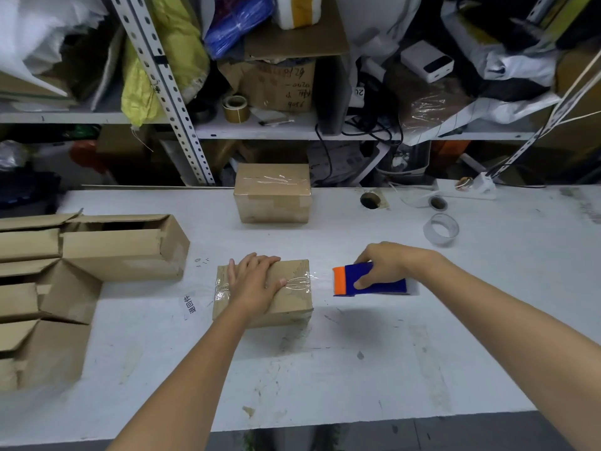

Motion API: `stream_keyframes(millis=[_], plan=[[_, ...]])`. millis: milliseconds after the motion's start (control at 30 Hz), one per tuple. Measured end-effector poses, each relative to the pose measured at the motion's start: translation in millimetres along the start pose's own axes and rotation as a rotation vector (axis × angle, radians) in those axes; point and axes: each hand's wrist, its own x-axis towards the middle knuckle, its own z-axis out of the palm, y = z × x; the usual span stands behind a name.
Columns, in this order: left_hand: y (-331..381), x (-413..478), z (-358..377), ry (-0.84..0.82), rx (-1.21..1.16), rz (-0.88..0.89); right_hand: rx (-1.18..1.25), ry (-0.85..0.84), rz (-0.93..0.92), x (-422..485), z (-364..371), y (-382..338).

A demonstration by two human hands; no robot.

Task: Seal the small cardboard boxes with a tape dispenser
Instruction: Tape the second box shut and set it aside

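Observation:
A small cardboard box lies on the white table in front of me, with clear tape running across its top from left to right. My left hand presses flat on the box top, fingers straight. To the right of the box, my right hand grips a blue tape dispenser with an orange front; a strip of clear tape stretches from it to the box's right edge. Further back stands a second small box, closed and taped on top.
Several open, unsealed cardboard boxes crowd the table's left side. A clear tape roll and a smaller roll lie at the right back, near a hole in the table. Cluttered metal shelves stand behind.

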Motion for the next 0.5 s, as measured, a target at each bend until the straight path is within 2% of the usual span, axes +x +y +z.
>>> stream_keyframes(millis=[167, 300, 500], plan=[[-0.1, -1.4, 1.6, 0.019, 0.002, 0.004, -0.036, 0.047, -0.050, 28.3, 29.3, -37.8], [0.4, -1.2, 0.0, 0.011, -0.012, 0.000, -0.206, 0.214, -0.058, 39.5, 52.3, -60.2], [3.9, -0.4, -8.1, -0.043, 0.060, -0.024, -0.068, 0.246, -0.030, 42.3, 71.1, -44.8]])
